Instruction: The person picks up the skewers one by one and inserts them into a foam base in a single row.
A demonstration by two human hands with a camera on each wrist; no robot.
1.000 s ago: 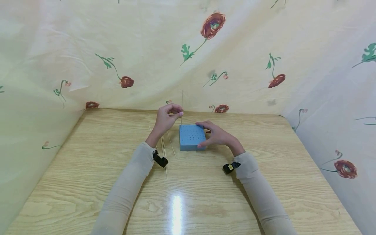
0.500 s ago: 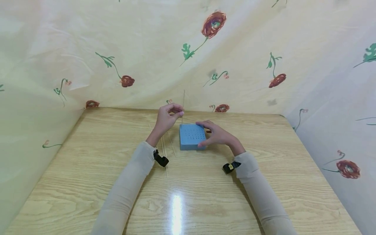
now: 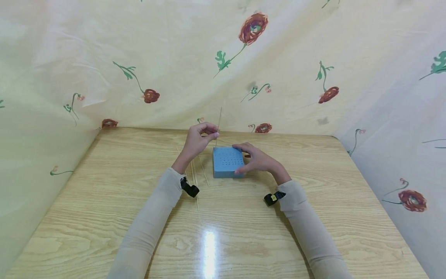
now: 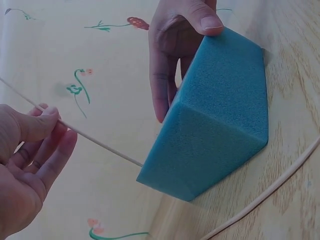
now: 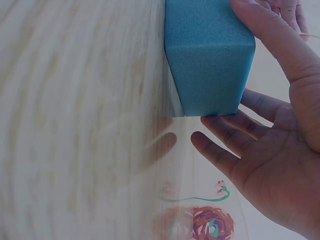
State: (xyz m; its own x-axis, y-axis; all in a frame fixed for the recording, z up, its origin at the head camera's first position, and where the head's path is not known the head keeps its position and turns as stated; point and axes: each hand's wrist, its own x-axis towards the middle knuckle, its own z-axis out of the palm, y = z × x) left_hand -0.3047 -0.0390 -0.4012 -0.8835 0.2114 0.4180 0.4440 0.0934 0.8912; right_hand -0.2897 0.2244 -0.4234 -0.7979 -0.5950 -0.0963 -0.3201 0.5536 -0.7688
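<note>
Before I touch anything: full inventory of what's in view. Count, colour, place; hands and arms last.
Foam block: 1, blue, holes in its top, on the table
Held wooden stick: 1, pale tan, lower end at the block's far left corner; can't tell if inserted
Loose wooden sticks: several, pale tan, on the table left of the block; left arm hides part, exact count unclear
Table: 1, light wood grain, under everything
Floral sheeting: cream with red and green flowers, behind and at both sides
Wrist cameras: 2, black, left and right wrists
Sleeves: 2, beige-grey, both arms
Left hand: 1, pinching the held stick
Right hand: 1, holding the block's right side
</note>
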